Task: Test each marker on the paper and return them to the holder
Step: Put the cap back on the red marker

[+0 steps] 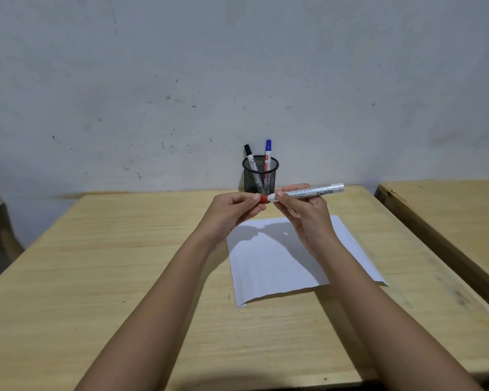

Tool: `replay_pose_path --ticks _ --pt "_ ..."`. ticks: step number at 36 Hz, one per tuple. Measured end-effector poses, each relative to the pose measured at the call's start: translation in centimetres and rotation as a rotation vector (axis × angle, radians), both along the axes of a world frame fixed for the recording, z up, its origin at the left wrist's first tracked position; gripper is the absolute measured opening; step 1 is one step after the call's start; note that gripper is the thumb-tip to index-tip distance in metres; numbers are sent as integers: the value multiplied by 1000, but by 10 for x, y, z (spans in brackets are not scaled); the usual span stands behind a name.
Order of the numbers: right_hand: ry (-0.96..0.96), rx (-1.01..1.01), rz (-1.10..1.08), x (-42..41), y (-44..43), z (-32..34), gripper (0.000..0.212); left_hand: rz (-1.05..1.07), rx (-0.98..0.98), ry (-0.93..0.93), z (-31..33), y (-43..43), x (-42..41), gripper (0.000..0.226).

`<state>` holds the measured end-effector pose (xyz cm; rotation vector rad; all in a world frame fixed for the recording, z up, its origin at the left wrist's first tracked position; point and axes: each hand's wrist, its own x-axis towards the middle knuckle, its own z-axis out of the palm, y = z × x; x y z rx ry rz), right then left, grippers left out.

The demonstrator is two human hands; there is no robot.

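Raised left hand [232, 210] pinches red cap [263, 199], seemingly seated; right hand [305, 210] grips marker [314, 191].

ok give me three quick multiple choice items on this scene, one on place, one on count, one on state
1. Where does the mesh holder stand?
A. on the paper
B. at the table's far edge by the wall
C. on the neighbouring table

2. How many markers are in the holder?
A. one
B. two
C. three

3. What is the state of the red marker?
A. lying on the paper
B. held in both hands, red cap on
C. standing in the holder

Answers:
1 B, it stands beyond the paper, near the wall.
2 B, a black marker and a blue marker stick out.
3 B, the right hand grips the barrel and the left hand fingers pinch the cap.
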<state>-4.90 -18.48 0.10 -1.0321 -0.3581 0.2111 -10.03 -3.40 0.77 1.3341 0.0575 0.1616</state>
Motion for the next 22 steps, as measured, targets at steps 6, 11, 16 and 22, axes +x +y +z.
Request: replay_pose_path --ticks 6,11,16,22 --pt "6 30 -1 -2 1 -2 13 17 -44 -11 0 -3 -1 13" --pt "5 66 -68 -6 6 -5 15 79 -51 -30 -4 -13 -1 23" --pt "-36 16 -107 -6 0 -6 15 113 161 -59 -5 -19 -2 22" --pt "-27 -19 8 0 -9 -2 13 116 316 -53 -1 -16 -1 19"
